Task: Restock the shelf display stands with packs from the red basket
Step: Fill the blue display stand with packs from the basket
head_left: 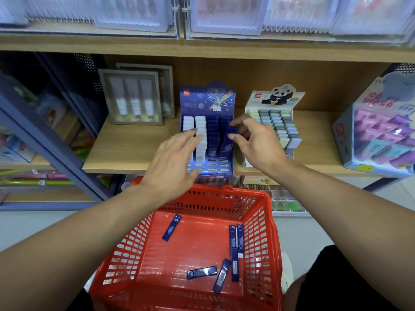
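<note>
At shelf front edge, blue cardboard display stand (pixel 207 122) | right hand (pixel 253 140) pinches slim dark-blue pack (pixel 231 136) over its right slot | left hand (pixel 173 160) open, fingers on white packs (pixel 201 133) | six packs (pixel 233 250) in red plastic basket (pixel 260 234) | likely light, stiff, slick; grip long edges.

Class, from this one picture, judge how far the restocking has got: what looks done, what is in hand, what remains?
Done: the blue display stand already holds rows of white and blue packs. In hand: the right hand pinches a blue pack over the stand's right-hand row, while the left hand rests open on the white packs. Left: several loose blue packs still lie in the red basket.
</note>
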### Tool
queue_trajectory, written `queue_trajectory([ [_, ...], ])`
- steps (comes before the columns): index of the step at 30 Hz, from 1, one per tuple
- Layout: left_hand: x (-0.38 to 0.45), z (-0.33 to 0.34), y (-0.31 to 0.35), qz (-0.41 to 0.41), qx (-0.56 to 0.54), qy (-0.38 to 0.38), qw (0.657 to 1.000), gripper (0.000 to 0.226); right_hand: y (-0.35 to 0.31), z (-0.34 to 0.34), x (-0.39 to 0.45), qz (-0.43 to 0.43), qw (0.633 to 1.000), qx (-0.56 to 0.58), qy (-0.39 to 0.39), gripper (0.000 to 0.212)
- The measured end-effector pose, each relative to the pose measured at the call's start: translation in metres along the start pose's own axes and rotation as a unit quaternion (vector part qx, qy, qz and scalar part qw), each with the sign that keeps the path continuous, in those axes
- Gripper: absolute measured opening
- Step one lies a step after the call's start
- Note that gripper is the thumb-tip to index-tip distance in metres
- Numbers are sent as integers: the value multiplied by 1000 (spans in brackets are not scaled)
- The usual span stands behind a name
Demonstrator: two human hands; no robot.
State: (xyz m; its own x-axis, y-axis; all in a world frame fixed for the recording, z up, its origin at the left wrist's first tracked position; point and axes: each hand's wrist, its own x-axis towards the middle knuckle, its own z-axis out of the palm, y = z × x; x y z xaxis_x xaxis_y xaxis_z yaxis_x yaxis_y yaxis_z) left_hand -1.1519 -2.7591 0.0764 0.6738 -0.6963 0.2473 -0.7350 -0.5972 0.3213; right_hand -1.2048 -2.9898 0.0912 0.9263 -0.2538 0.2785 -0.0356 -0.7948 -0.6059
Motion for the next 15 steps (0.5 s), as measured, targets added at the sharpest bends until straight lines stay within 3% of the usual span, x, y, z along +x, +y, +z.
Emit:
queue_trajectory([
  [4, -3, 10, -2, 18, 67, -97, 993, 99, 5, 7, -2, -15, 998, -53, 7, 17],
  [15, 0, 11, -4, 2, 63, -148, 987, 97, 5, -3, 7, -11, 996, -58, -67, 11],
])
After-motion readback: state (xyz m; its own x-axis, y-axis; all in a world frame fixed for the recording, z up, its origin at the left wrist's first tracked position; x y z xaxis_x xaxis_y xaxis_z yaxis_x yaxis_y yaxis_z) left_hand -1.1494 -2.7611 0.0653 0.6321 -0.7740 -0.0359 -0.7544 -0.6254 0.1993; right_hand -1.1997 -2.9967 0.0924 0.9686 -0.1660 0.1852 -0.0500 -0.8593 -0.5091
